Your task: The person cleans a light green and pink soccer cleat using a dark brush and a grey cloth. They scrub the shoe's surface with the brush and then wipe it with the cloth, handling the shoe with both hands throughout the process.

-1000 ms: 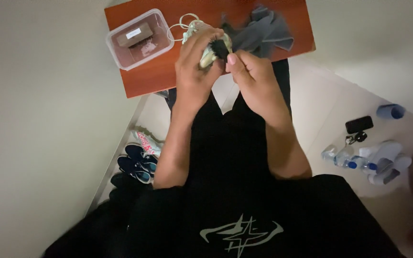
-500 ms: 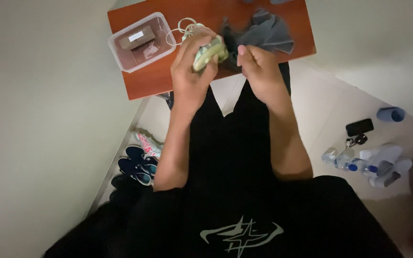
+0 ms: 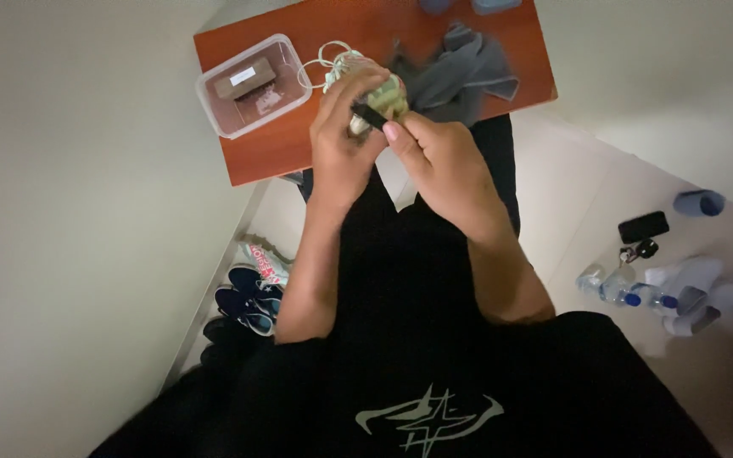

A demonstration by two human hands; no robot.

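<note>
My left hand is curled around a small pale green object, held up over the near edge of a red-brown table. My right hand pinches a small black piece between thumb and fingers and presses it against the green object. What the green object is stays unclear, as the fingers hide most of it. A white cord lies coiled on the table just behind the hands.
A clear plastic box with a brown block inside stands on the table's left part. A grey cloth lies on its right part. On the floor are shoes at left and plastic bottles, keys and a black device at right.
The hands had parted, the left one keeping the green object. They have come together again, and the right fingers now hold a small black piece against it.
</note>
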